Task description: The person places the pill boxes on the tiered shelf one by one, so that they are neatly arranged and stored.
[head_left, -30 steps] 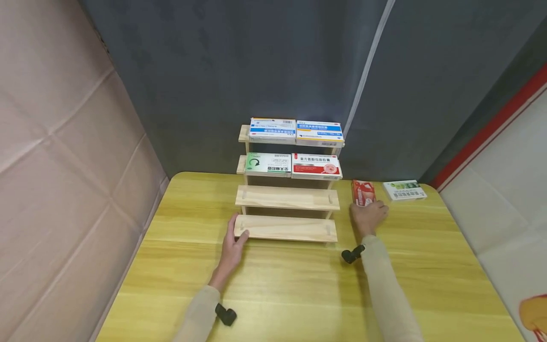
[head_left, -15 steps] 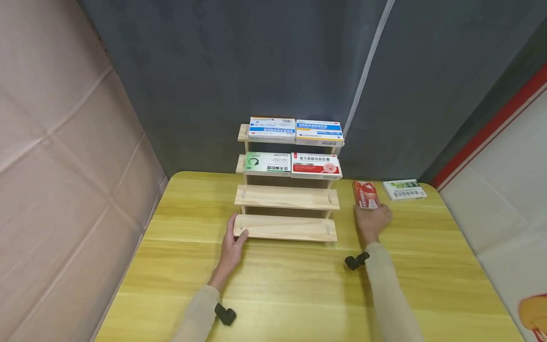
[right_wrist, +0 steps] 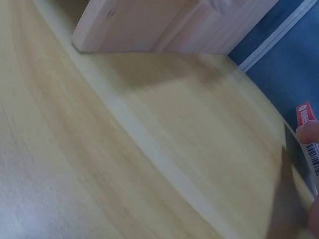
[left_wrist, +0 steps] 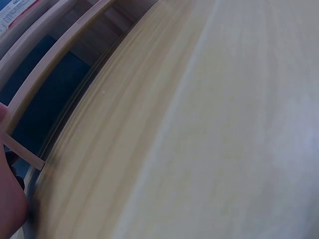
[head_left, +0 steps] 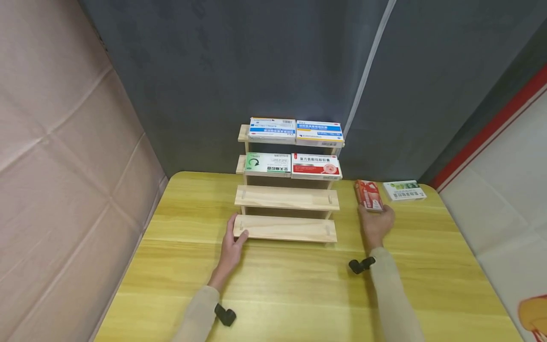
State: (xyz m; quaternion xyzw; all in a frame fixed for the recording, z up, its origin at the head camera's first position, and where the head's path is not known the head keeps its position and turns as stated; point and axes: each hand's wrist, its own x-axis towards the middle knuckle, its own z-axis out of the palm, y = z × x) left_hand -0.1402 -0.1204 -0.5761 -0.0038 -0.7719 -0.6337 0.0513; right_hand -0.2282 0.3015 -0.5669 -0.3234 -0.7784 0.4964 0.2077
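Clearly, the right hand [head_left: 378, 225], right of centre in the frame, grips the near end of a red box [head_left: 369, 194] between thumb and fingers; whether the box touches the table beneath it cannot be told. At the right edge of the right wrist view, a digit presses the box's side beside a barcode. Left of centre, the left hand [head_left: 232, 248] holds the left end of the lowest board [head_left: 285, 228] of a wooden rack [head_left: 287, 197], its thumb over the front edge. A small black camera [head_left: 225, 314] sits at the left wrist and another camera [head_left: 361, 265] at the right, beside pale sleeves [head_left: 395, 294]. Just right of the red box lies a white and green box [head_left: 404, 190], flat near the table's far right corner. The rack rises in four steps at the middle of the frame. Its second step from the top bears a green and white box [head_left: 268, 163] beside a red and white box [head_left: 316, 165]; the top step bears two blue and white boxes [head_left: 272, 130] side by side. Under everything spreads a yellowish wooden table [head_left: 282, 285], with a dark cloth [head_left: 239, 61] behind it across the top.
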